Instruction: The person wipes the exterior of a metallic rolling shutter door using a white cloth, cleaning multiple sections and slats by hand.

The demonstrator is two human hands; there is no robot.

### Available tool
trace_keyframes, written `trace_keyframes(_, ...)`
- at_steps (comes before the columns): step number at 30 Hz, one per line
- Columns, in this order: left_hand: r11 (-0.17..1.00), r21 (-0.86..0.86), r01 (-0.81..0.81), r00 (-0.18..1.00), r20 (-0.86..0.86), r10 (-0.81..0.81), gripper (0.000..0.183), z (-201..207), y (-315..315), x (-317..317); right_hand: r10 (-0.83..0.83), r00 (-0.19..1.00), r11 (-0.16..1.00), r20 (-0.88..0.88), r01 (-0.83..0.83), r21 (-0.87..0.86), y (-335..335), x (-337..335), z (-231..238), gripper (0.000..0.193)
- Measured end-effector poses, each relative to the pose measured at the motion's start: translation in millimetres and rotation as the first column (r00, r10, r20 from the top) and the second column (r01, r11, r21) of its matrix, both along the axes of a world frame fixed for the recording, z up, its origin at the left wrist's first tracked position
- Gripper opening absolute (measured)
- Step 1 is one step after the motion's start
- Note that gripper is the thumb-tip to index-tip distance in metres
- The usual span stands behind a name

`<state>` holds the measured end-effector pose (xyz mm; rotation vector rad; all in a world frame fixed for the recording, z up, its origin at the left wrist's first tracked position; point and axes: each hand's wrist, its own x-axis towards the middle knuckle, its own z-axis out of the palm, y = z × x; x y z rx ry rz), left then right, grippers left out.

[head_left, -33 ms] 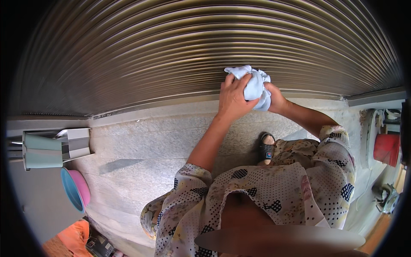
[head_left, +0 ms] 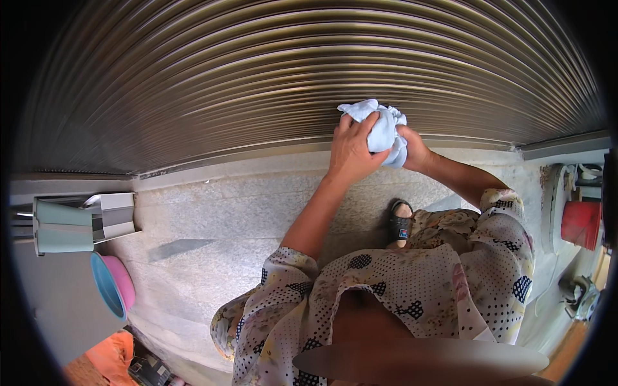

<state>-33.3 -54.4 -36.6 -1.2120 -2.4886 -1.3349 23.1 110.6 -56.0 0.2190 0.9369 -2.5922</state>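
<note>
Pale blue cloth [head_left: 387, 133], bunched between both your hands, in front of the ribbed metal shutter. Nearest you: loose dotted shirt [head_left: 405, 276], sleeves ending near the elbows, clear of the cloth.

Left grip [head_left: 351, 151]: clamped on the cloth, fingers spread over its near face, thumb low. Right grip [head_left: 416, 149]: closed on the bundle's right side; fingertips partly hidden, so how deep the hold goes I can't tell. A free corner pokes out above your left fingers. Likeliest trouble, in my judgement: that corner snagging on a rib, or a fold slipping out because the bundle is held only by its sides.

Just beyond, the ribbed metal shutter [head_left: 347, 58]. Cloth contact with it: can't tell. Knuckles look close; a sudden push could scrape them on the ridges.

Further down, a dark sandal [head_left: 400, 225] on pale stone floor [head_left: 257, 212]. Whether the cloth is wet doesn't show; if it is, drips could make your footing slick.

Off to your left, pink-and-blue basin [head_left: 116, 283] and pale green bucket [head_left: 63, 226], both well apart from your hands. A wide sidestep that way could knock the basin.
</note>
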Motion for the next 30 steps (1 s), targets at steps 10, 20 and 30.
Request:
trace_keyframes(10, 0.933, 0.299, -0.203, 0.973, 0.168, 0.158, 0.065, -21.2, -29.6, -3.4, 0.064, 0.998, 0.983, -0.018, -0.06, 0.174, -30.1, -17.7, 2.6, 0.048)
trace_keyframes(20, 0.417, 0.611, -0.673, 0.683, 0.296, 0.668, 0.052, 42.8, -131.4, -67.4, 0.363, 0.894, 0.882, -0.263, -0.239, 0.407, -30.2, -21.0, 2.5, 0.046)
trace_keyframes(30, 0.572, 0.629, -0.526, 0.749, 0.023, 0.662, 0.063, 34.8, -36.3, -45.8, 0.563, 0.814, 0.681, 0.143, -0.555, 0.478, -33.4, 23.7, -31.4, 0.04)
